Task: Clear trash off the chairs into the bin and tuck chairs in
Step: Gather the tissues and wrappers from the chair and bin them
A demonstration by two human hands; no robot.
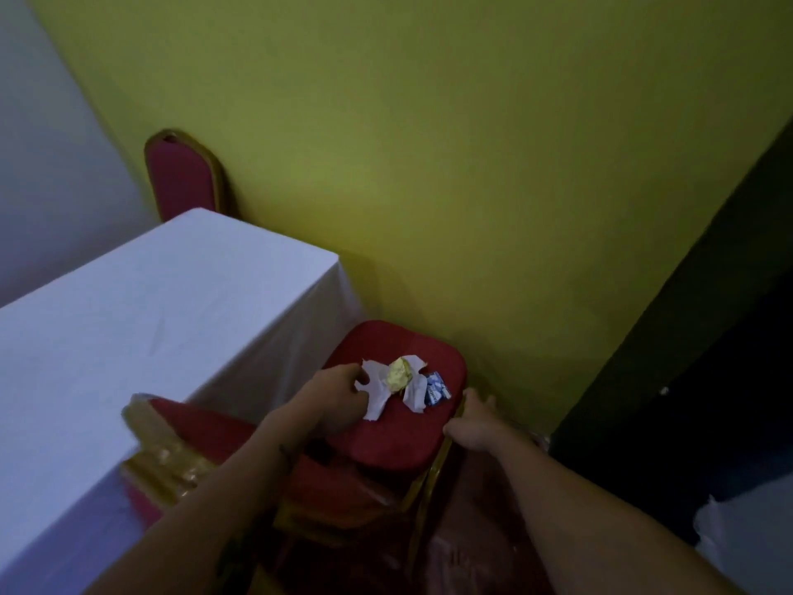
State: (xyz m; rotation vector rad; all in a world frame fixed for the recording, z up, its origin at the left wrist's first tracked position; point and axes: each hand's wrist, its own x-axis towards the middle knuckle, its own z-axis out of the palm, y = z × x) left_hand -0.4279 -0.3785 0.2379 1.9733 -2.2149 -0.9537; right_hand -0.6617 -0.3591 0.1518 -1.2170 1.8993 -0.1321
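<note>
A red cushioned chair [377, 440] with a gold frame stands beside the table corner, its seat facing me. On the seat lie torn white paper [377, 395], a crumpled yellow wad [398, 374] and a small blue-and-white packet [435, 389]. My left hand [341, 395] reaches over the seat, fingertips touching the left edge of the white paper; whether they pinch it I cannot tell. My right hand [474, 423] rests on the seat's right edge at the gold frame, fingers spread.
A table with a white cloth [141, 319] fills the left. A second red chair [182, 178] stands behind its far corner against the yellow-green wall [472, 165]. A dark panel [708, 358] rises at the right. No bin is in view.
</note>
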